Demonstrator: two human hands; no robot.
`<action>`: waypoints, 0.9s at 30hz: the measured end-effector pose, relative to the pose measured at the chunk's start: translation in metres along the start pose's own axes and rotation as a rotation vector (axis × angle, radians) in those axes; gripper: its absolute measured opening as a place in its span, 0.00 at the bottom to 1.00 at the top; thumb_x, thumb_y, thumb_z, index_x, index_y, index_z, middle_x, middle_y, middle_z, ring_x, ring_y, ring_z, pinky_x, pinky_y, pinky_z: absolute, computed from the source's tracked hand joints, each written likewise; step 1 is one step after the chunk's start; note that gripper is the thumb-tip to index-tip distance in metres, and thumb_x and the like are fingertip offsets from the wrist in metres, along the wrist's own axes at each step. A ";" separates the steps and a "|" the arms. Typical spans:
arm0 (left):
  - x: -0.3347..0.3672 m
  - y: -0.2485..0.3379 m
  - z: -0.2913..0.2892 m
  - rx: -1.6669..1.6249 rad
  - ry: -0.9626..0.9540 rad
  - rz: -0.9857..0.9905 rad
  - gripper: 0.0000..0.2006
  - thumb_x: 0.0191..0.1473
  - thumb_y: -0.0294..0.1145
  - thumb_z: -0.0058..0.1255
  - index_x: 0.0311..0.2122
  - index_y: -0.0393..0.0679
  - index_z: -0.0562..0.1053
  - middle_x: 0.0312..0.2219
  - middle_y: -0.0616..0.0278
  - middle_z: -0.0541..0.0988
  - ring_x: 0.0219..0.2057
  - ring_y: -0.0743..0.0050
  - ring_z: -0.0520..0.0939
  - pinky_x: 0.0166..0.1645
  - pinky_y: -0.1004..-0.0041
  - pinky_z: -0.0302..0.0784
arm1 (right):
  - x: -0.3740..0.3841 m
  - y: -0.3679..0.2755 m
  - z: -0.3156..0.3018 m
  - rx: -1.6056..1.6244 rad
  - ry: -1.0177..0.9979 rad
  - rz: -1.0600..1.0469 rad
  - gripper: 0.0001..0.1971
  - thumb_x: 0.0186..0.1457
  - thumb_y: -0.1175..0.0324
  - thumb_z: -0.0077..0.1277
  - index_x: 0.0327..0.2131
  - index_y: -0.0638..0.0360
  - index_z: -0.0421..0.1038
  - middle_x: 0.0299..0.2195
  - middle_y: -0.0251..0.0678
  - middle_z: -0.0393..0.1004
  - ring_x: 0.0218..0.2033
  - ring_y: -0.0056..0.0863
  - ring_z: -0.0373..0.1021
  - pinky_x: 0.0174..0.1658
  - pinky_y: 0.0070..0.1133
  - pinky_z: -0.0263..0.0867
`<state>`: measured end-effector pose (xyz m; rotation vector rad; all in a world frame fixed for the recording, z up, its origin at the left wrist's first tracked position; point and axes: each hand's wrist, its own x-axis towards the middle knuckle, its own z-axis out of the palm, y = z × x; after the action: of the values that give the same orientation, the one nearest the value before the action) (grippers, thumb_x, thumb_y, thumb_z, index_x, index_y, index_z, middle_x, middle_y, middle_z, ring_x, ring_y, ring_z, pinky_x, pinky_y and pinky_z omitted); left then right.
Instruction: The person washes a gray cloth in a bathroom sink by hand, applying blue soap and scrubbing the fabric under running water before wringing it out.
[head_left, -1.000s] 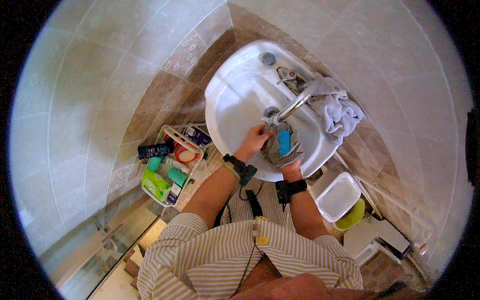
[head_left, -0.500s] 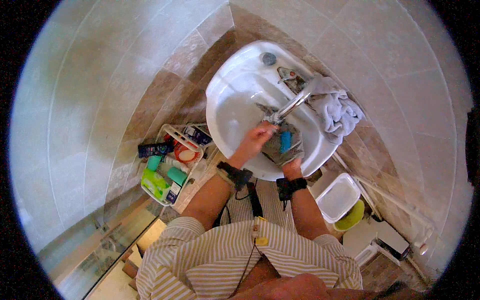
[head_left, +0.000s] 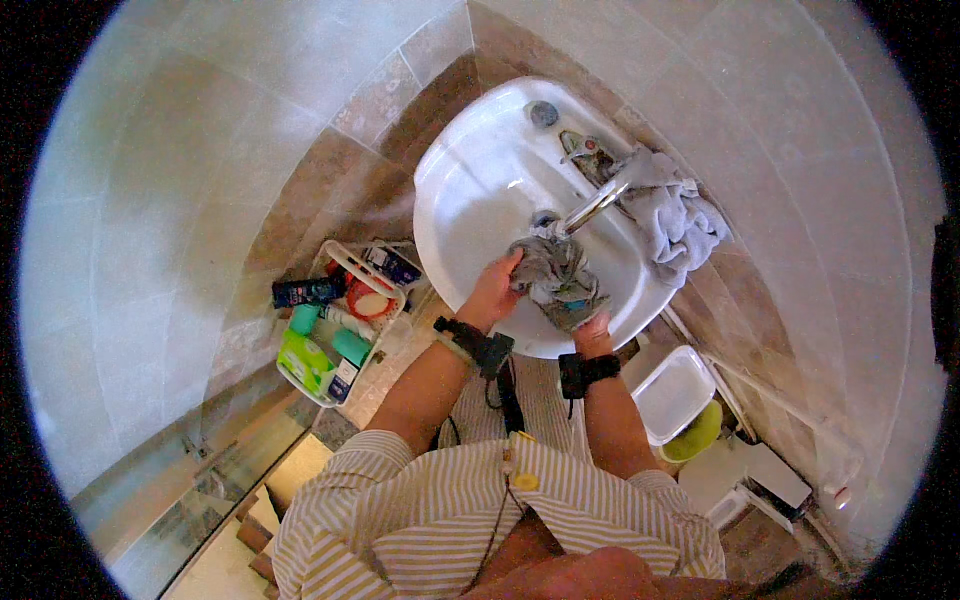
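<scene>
- Cloth (head_left: 553, 275), grey and bunched, lies between the person's two hands over the near part of the sink, just off the tip of the spout.
- Far left, as I look on, a white basket (head_left: 334, 247) stands below the sink, packed with a black bottle (head_left: 305, 291), a bright green packet (head_left: 304, 363) and other small goods.
- Next comes the white sink (head_left: 455, 205), its left half bare beside the hands.
- Left hand (head_left: 493, 291): closed on the cloth's left edge, the thumb along its upper corner, so the cloth sits directly to the right of this hand. A black strap (head_left: 480, 347) circles the wrist.
- Mid-sink, a small piece of something blue (head_left: 573, 303) shows among the cloth's lower folds; most of it is covered.
- Right hand (head_left: 593, 329): touching the cloth's lower right end, so the cloth lies up and to the left of it. Its fingers are hidden by the folds, and I cannot tell whether they are clamped or loose.
- Above the hands, a metal spout (head_left: 598, 205) slants down towards the cloth.
- Right of that, a grey towel (head_left: 675, 222) lies crumpled over the sink's edge.
- Lower right, a white tub (head_left: 674, 396) rests beside a green bowl (head_left: 700, 433).
</scene>
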<state>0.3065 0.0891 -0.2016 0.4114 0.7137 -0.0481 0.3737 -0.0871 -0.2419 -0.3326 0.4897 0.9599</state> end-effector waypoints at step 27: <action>0.041 -0.020 0.024 1.022 -0.049 0.412 0.21 0.54 0.39 0.33 0.51 0.39 0.59 0.52 0.38 0.54 0.55 0.40 0.53 0.57 0.58 0.48 | 0.033 0.041 0.044 -0.345 0.025 -0.177 0.20 0.58 0.59 0.30 0.49 0.62 0.59 0.47 0.39 0.63 0.47 0.30 0.60 0.51 0.25 0.56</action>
<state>0.3491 0.0658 -0.2190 1.5219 0.4992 -0.0304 0.3665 -0.0210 -0.2246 -0.6887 0.3089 0.8664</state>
